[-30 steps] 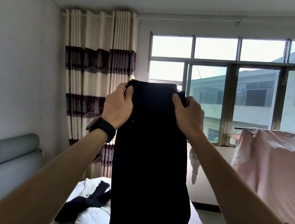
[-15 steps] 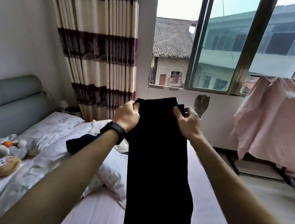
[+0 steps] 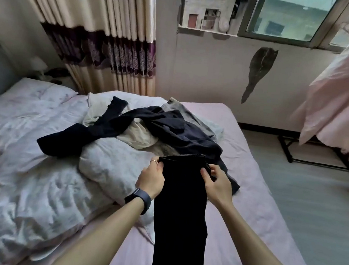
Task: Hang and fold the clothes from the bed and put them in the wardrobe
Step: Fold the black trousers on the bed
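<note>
Head view, black trousers hanging below both hands' grip

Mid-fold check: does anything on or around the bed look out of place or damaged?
The wall under the window has a dark patch that looks like peeled paint or a stain. On the bed, a heap of dark and beige clothes lies tangled, not yet folded. Both hands grip the black trousers evenly; nothing looks askew there.

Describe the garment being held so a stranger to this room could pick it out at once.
Start at the pink-sheeted bed. Near its front edge, the left hand and right hand pinch the top corners of black trousers. Unlike the crumpled clothes pile behind, they hang straight and flat.
</note>
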A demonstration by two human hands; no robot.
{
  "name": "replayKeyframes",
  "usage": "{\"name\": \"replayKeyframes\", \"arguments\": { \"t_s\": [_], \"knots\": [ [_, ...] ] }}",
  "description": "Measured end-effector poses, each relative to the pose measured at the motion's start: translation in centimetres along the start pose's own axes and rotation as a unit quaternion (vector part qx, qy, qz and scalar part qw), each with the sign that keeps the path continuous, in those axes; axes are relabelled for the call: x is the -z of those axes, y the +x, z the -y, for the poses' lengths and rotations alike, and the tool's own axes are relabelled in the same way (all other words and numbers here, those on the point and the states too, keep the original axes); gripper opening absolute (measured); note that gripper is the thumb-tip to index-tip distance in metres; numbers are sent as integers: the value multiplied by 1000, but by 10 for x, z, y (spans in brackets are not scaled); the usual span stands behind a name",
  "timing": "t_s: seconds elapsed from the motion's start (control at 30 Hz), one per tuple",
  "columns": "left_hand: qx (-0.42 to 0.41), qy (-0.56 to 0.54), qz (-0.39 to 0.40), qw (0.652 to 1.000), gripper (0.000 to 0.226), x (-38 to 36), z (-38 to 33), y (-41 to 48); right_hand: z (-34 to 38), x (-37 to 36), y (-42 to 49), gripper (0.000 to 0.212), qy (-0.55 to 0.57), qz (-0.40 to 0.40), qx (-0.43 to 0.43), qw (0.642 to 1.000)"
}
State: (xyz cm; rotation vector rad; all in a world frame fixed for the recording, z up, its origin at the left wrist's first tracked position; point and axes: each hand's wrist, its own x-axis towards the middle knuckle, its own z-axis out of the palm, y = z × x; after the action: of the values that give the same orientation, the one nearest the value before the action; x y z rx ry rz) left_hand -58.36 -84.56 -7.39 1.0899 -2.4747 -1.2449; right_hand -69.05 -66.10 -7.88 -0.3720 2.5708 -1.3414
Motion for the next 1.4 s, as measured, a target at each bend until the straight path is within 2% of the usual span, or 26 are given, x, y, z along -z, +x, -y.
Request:
{"name": "replayKeyframes", "arguments": {
  "t_s": [0.1, 0.2, 0.3, 0.37, 0.43, 0.53, 0.6, 0.7, 0.87, 0.97, 1.03, 1.07, 1.17, 1.27, 1.4],
  "knots": [
    [15, 37, 8, 999, 34, -22, 16, 67, -16, -38, 55, 32, 21, 18, -35, 999],
    [36, 14, 15, 999, 28, -53, 33, 148, -36, -84, 121, 36, 41, 9, -63, 997],
    [58, 5, 18, 998, 31, -86, 57, 206, -67, -120, 160, 62, 56, 53, -75, 994],
    [60, 63, 36, 996, 47, -115, 84, 231, -100, -143, 170, 71, 20, 105, -81, 991],
    [28, 157, 69, 985, 53, -145, 117, 224, -142, -163, 156, 70, -45, 147, -90, 984],
    [-77, 281, 95, 952, 60, -194, 184, 159, -218, -185, 97, 65, -157, 216, -109, 958],
    [-109, 306, 152, 933, 62, -220, 227, 96, -260, -193, 44, 64, -262, 241, -101, 929],
    [-70, 312, 217, 922, 65, -241, 272, 0, -293, -194, -37, 65, -335, 232, -62, 911],
    [45, 265, 232, 935, 71, -246, 293, -130, -324, -174, -168, 64, -341, 226, -42, 911],
    [178, 130, 186, 957, 75, -250, 299, -189, -343, -158, -236, 64, -266, 198, -117, 936],
    [283, 12, 130, 950, 67, -251, 305, -217, -357, -150, -268, 67, -187, 167, -177, 952],
    [307, -12, 127, 943, 57, -252, 312, -230, -366, -147, -280, 68, -149, 149, -202, 957],
    [331, -34, 149, 931, 45, -256, 338, -265, -388, -137, -296, 55, -34, 110, -277, 954],
    [331, -39, 158, 929, 42, -258, 354, -297, -409, -123, -300, 37, 2, 151, -291, 945],
    [318, -38, 151, 935, 27, -253, 358, -329, -424, -104, -311, 35, 33, 224, -314, 922]
  ]
}}
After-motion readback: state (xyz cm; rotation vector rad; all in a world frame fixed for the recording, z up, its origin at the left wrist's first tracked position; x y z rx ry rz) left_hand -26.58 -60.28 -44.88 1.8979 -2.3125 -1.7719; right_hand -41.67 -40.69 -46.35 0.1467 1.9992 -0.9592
